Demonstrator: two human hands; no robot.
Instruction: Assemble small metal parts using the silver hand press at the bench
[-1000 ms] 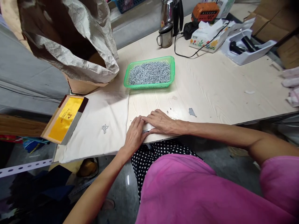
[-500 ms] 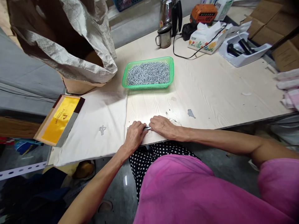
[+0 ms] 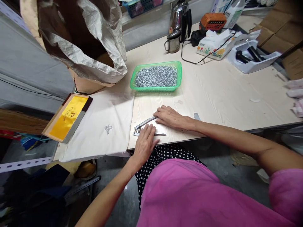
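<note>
A metal spring-loaded plier-like tool (image 3: pixel 148 120) lies near the table's front edge, its two handles spread apart. Its coil spring shows at the left end. My left hand (image 3: pixel 145 143) rests across the lower handle, fingers stretched out flat and partly covering the tool. With fingers bent, my right hand (image 3: pixel 169 117) holds the tip of the upper handle. To the left, a few small metal pieces (image 3: pixel 108 129) lie on a white cloth (image 3: pixel 94 138). Beyond my hands stands a green plastic basket (image 3: pixel 179 75) full of small silvery metal pieces (image 3: pixel 156 76).
A big open sack (image 3: pixel 106 63) stands at the back left, above a yellow-topped box (image 3: pixel 71 118). Along the back are a lidded metal mug (image 3: pixel 173 42), a kettle (image 3: pixel 178 15), an orange battery pack (image 3: pixel 213 21), a tissue box (image 3: pixel 213 45) and a white tray (image 3: pixel 255 64).
The tool's handles, pressed together under both hands before, have spread apart. My right hand has moved up and away; my left fingers have straightened. The view has shifted slightly.
</note>
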